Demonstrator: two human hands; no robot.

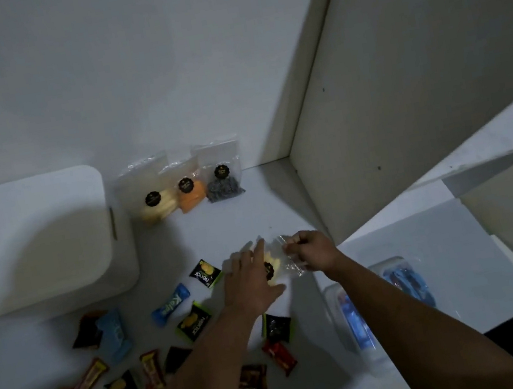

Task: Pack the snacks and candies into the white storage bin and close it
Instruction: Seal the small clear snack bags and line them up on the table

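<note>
Your left hand (252, 283) lies flat on the clear snack bag (277, 264) and your right hand (307, 250) pinches its edge — the closed white bin (33, 245) sits well left of it, bare table (219, 224) between.

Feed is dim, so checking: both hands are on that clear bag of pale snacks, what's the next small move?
Probably lift the clear bag off the table and carry it left toward the white bin. The right hand pinches its edge, the left hand lies over it, and the bin's lid looks shut, so it needs opening first.
</note>
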